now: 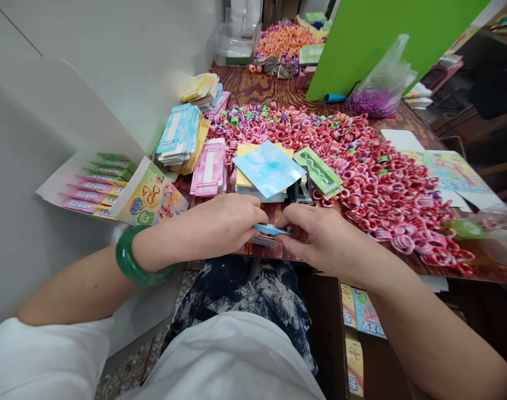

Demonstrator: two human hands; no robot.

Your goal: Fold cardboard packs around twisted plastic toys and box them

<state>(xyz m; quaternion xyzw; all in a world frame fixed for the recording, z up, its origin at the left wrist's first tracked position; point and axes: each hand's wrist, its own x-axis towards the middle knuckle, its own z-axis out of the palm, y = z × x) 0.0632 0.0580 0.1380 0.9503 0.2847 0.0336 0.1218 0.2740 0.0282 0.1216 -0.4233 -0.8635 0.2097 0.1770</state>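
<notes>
Two hands meet right at the near edge of the wooden table [253, 89], and between them sits one small blue card packet [272, 229]. The left hand [220, 225] has it pinched from its side, thumb and fingertips closed on the left end; the right hand [315, 236] pinches the other end the same way. So the packet lies dead centre between both, long axis running left to right, roughly flat and parallel to the table edge (hard to say what's under it, fingers cover most of it). Neither hand is nearer, it's an even split.

Just beyond the hands there's a stack of backing cards [265, 169] with a pale blue one skewed on top, a small black tool just beside it that I can't make out clearly, and a huge pile of red and pink rings [382, 183] spreading off to the right. An open display box [111, 189] of filled packets stands well off to the left, past the green bangle [130, 261] on the left wrist.
</notes>
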